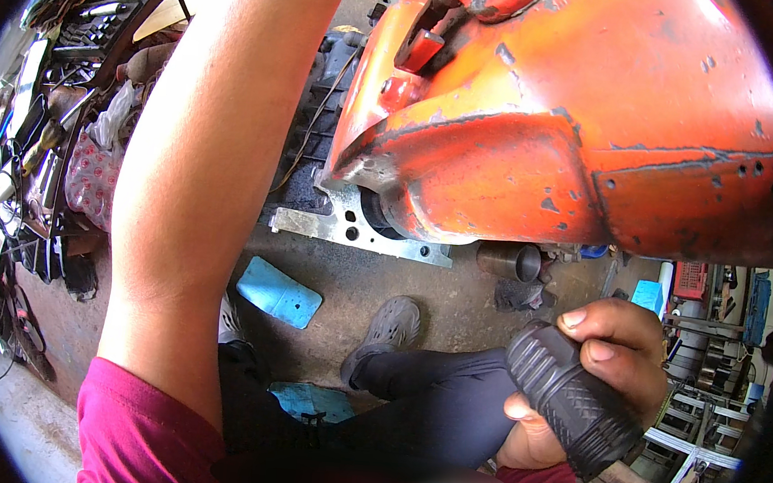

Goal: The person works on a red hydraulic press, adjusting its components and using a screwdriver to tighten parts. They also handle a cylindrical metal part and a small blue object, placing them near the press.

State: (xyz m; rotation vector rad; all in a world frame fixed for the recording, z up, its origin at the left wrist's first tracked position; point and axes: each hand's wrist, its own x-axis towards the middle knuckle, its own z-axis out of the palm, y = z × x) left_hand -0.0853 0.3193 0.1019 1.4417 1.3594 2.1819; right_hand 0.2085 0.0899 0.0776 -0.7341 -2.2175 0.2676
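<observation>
My right hand (618, 351) is closed around a black flashlight (574, 397) with a ribbed head and a knurled barrel, held at the lower right. The fingers wrap over it from the right and the thumb presses its near side. My left forearm (198, 154) reaches up past the top edge, so the left hand is out of view. In front of me, a large orange metal housing (500, 178) with chipped paint fills the upper right. Below its left end shows a bare metal flange (347, 225) with holes, beside a dark round opening.
Blue pads (279, 292) lie on the floor near my shoe (394, 324). A hollow metal cylinder (509, 261) sits under the housing. Tools and plastic bags crowd a bench (60, 116) at left. A metal rack (698, 439) and a red crate (690, 280) stand at right.
</observation>
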